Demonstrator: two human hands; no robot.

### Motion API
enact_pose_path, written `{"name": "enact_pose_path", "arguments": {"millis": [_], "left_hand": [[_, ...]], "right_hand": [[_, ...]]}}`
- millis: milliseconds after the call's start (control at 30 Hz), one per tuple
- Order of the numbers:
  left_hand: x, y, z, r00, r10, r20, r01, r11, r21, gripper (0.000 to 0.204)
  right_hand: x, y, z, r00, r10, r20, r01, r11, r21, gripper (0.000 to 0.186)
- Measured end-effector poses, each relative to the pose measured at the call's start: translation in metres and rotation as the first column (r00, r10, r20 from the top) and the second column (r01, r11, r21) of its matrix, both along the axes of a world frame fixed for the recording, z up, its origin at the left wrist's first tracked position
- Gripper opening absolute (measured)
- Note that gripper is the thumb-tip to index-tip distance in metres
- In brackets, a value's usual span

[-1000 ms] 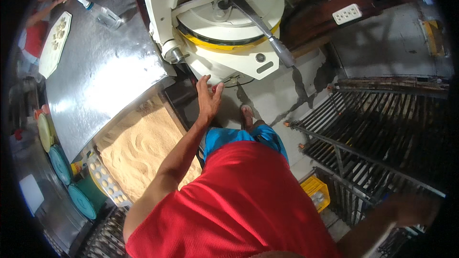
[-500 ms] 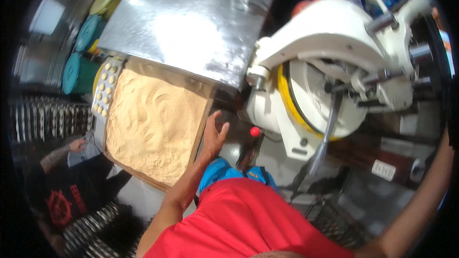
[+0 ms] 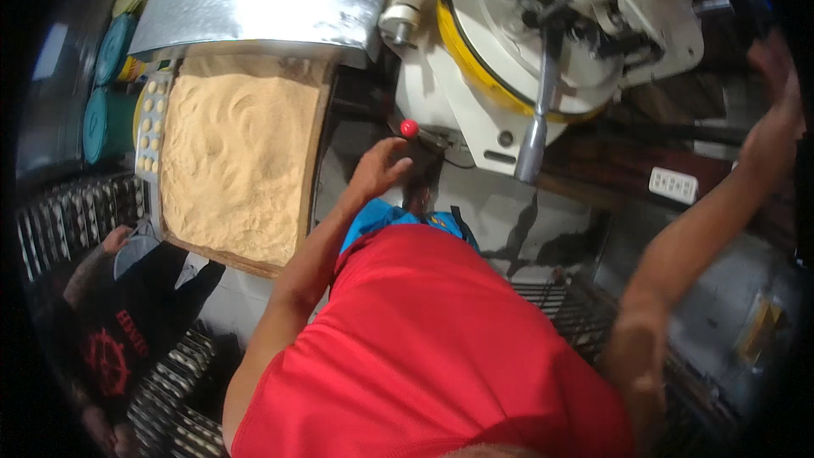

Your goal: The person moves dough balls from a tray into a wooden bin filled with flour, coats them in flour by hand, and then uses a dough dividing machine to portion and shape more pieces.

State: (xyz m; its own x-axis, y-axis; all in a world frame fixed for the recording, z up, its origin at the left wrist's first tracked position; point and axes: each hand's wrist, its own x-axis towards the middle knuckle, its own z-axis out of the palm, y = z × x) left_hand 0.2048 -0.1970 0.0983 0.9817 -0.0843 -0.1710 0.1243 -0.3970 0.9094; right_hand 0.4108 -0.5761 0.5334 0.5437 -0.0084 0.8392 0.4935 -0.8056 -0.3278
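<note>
My left hand (image 3: 380,170) hovers between the wooden tray and the white machine, its fingers loosely curved, thumb apart, nothing in it. Just beyond its fingertips is a red ball knob (image 3: 409,128) on the machine; I see a small gap between them. The large white machine (image 3: 475,131) has a round head with a yellow rim (image 3: 479,59) and a grey metal lever (image 3: 536,131) pointing down toward me. My right hand (image 3: 776,76) is stretched far out at the right rim, dim and smeared, so its fingers and anything they touch are unclear.
A wooden-edged tray (image 3: 316,153) full of pale crumbly powder stands left, below a steel table (image 3: 195,0). Beside it lies a mould tray (image 3: 142,159) with small round pieces. Another person (image 3: 119,322) stands lower left by racks. A white socket panel (image 3: 673,185) is at right.
The view has shifted, so tray and machine sit higher and further left. My right hand has come into view at the right rim. My left hand is now closer to the red knob.
</note>
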Motion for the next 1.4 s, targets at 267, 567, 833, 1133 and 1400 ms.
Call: {"name": "enact_pose_path", "arguments": {"millis": [267, 567, 833, 1133, 1400], "left_hand": [[-0.001, -0.002, 0.018, 0.999, -0.014, -0.051, 0.015, 1.000, 0.006, 0.042], [-0.006, -0.016, 0.018, 0.997, 0.026, -0.078, -0.028, 0.999, -0.030, 0.043], [0.030, -0.027, 0.029, 0.941, 0.137, -0.310, -0.245, 0.907, -0.343, 0.054], [0.043, -0.051, 0.022, 0.768, 0.245, -0.591, -0.603, 0.589, -0.538, 0.057], [-0.073, -0.088, 0.023, 0.604, 0.193, -0.773, -0.793, 0.240, -0.560, 0.067]], "right_hand": [[-0.210, 0.015, -0.372, 0.396, 0.496, -0.773, 0.711, 0.367, 0.600, 0.040], [-0.181, 0.067, -0.444, 0.654, 0.663, -0.364, 0.636, -0.222, 0.739, 0.044], [-0.181, 0.071, -0.444, 0.769, 0.619, 0.156, 0.321, -0.585, 0.745, 0.059], [-0.355, -0.042, -0.391, 0.670, 0.631, -0.392, 0.710, -0.391, 0.585, 0.051], [-0.362, -0.133, -0.409, 0.445, 0.053, -0.894, 0.893, -0.098, 0.438, 0.051]]}}
